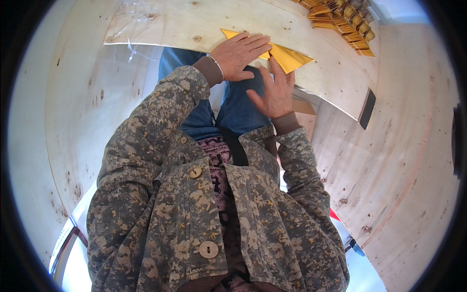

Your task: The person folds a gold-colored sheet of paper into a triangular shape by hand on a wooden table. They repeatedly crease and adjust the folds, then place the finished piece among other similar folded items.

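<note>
A folded piece of shiny gold paper (291,58) lies on the pale wooden board in front of me, with pointed ends to the left and right. My left hand (239,54) rests flat across its left and middle part, fingers stretched toward the right, hiding much of the paper there. My right hand (276,93) comes up from below with thumb and fingers apart. Its fingertips touch the paper's near edge close to the middle, just beside the left fingertips. Neither hand is wrapped round anything.
Several folded gold paper pieces (340,22) stand stacked in rows at the board's far right. Clear plastic wrap (134,14) lies at the far left. A dark strip (367,108) sits at the right end of the wooden board (194,24). A cardboard box (304,114) shows below it.
</note>
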### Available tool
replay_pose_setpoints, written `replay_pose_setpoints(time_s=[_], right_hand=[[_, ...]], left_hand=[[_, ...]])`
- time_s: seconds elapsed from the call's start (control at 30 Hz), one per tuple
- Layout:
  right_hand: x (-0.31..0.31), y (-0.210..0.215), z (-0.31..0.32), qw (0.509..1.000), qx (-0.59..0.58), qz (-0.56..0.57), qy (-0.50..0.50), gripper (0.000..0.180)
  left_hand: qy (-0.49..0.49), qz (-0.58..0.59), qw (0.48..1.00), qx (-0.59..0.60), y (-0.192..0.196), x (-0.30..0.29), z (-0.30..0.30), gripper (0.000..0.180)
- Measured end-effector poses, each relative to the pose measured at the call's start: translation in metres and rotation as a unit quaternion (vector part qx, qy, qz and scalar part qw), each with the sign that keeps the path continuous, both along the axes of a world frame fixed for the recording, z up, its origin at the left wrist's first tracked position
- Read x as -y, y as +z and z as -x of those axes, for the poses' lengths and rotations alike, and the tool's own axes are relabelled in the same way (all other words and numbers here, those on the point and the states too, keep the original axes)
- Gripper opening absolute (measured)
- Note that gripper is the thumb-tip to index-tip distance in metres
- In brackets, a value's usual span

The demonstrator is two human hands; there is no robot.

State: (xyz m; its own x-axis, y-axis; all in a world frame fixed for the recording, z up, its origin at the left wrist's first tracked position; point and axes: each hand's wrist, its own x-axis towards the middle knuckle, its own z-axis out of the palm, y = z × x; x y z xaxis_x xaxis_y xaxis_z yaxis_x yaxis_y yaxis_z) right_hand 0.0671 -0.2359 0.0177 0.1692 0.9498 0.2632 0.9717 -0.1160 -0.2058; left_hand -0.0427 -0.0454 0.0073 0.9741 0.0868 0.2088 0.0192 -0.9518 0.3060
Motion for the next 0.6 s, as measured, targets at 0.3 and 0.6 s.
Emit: replay_pose_setpoints(time_s=[0.3,0.6], right_hand=[[0.026,0.002,-0.032,0.996,0.012,0.074,0.046,0.074],[0.039,-0.001,-0.040,0.997,0.047,0.016,-0.060,0.071]], left_hand=[[0.004,-0.017,1.000,-0.019,0.003,0.001,0.000,0.093],[0.008,-0.020,1.000,-0.020,0.002,0.001,0.000,0.093]])
